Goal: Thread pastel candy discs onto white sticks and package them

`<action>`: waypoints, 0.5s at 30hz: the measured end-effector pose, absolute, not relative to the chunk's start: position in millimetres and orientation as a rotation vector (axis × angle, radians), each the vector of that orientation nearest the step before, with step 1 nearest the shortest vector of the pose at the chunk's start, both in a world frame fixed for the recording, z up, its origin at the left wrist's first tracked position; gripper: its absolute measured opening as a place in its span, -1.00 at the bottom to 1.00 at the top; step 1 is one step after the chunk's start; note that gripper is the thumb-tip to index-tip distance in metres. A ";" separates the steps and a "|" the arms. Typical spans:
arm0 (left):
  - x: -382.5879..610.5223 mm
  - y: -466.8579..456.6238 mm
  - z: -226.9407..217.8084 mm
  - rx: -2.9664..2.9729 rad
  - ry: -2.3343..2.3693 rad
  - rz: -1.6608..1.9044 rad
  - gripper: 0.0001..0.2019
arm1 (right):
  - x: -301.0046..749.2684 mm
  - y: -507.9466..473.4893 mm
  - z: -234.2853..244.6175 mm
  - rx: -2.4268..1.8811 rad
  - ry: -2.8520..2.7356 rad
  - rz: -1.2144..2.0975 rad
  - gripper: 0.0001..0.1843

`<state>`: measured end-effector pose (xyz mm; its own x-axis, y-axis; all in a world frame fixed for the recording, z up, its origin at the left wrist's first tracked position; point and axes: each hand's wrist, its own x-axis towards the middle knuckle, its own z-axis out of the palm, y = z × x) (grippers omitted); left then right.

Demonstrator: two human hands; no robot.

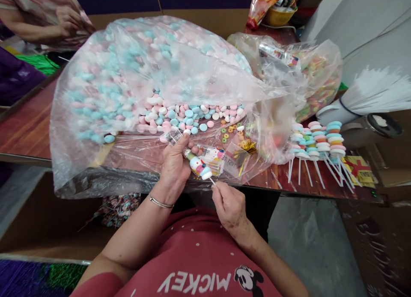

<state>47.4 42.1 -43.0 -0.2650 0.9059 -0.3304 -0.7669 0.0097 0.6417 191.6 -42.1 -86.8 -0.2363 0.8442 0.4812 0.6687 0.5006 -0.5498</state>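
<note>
My left hand (175, 164) is closed around a clear printed sleeve (212, 156) with a candy skewer (197, 164) of stacked pastel discs going into it. My right hand (228, 205) pinches the skewer's thin white stick (212, 181) at its lower end, just below the last disc. Both hands are at the near edge of the wooden table (25, 130). Right behind them lies a big clear plastic bag (135, 74) full of pink, blue and white round candies (186, 115), its mouth open toward me.
Several finished candy skewers (316, 143) lie at the right on the table. A second bag of coloured ring candies (317, 81) sits behind them, with loose rings (229, 132) spilled near my hands. A bundle of white sticks (372, 93) stands at far right. Another person's arm (41, 21) is top left.
</note>
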 end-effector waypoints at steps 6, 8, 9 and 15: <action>53.6 42.0 -41.2 0.053 0.718 1.462 -0.76 | 188.2 -44.9 -81.1 -1.256 -1.579 1.249 -0.74; 51.9 43.5 -40.3 0.002 0.674 1.451 -0.79 | 185.0 -45.6 -78.7 -1.175 -1.204 1.665 -0.76; 51.1 44.2 -40.2 -0.026 0.658 1.457 -0.78 | 183.1 -45.7 -77.5 -1.122 -1.027 1.794 -0.77; 49.2 45.1 -43.3 -0.129 0.575 1.536 -0.68 | 176.7 -41.6 -69.3 -0.896 -0.538 2.099 -0.83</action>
<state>49.2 45.1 -43.3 -0.0675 0.9015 -0.4276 -0.9604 0.0573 0.2725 176.7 -41.6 -69.3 -0.4513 0.7890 -0.4170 -0.4912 -0.6097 -0.6220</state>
